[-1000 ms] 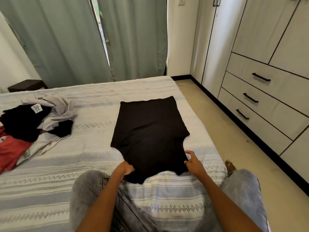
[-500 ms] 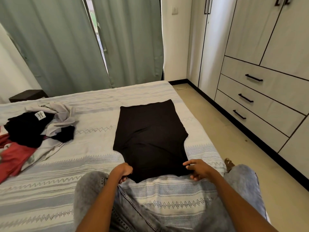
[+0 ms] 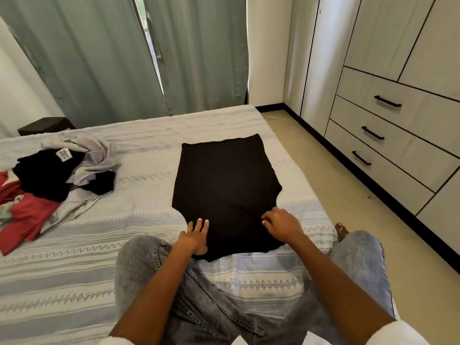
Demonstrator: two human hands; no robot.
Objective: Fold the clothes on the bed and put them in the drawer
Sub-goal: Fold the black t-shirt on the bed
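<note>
Black garment (image 3: 224, 192) lies flat on the bed (image 3: 139, 155), long axis running straight away from the person, near end at both hands. Left hand (image 3: 195, 239) rests flat-fingered on its near left edge; right hand (image 3: 282, 224) hovers loosely curled, holding nothing, equally close.
</note>
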